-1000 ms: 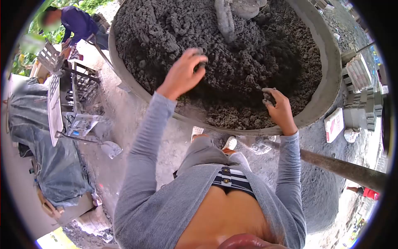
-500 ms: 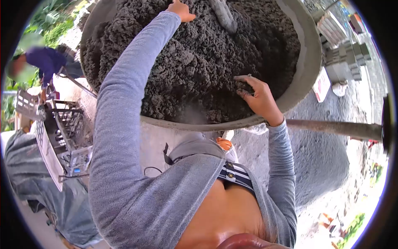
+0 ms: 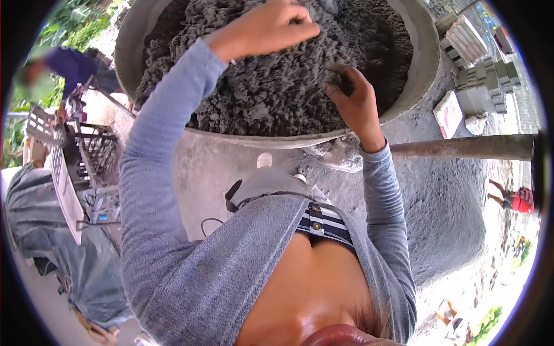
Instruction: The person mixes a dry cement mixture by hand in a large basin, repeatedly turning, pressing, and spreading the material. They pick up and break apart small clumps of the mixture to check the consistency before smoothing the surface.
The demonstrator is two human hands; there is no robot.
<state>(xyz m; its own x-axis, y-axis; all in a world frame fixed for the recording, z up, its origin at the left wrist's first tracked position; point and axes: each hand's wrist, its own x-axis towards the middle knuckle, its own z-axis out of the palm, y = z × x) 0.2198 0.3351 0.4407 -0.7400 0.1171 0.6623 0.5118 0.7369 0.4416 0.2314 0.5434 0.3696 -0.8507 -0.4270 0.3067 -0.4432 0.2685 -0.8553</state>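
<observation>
A large round drum point(image 3: 424, 63) holds a heap of dark grey, crumbly cement mix point(image 3: 259, 104). Over the heap, near the top of the view, is my left hand point(image 3: 268, 29); its thumb and fingers are apart with nothing visible between them, and part of it is cut off by the top edge. My right hand point(image 3: 356, 101) hovers at the near right of the mix, fingers curved and spread from the thumb, holding nothing. Grey residue coats its fingertips. Behind my left hand, a mix-covered piece point(image 3: 329, 6) is only partly visible.
A metal pipe point(image 3: 461, 147) runs rightward from beside the drum. Grey blocks point(image 3: 479, 86) are stacked at the right, near a white bag point(image 3: 448, 114). Leftward, a person in dark blue point(image 3: 69, 66) bends by plastic crates point(image 3: 98, 155). A tarp point(image 3: 63, 248) covers something lower left.
My left hand has come back from the top edge, toward me and to the right. My right hand has risen slightly. The drum sits higher in view, and someone in red shows at the right.
</observation>
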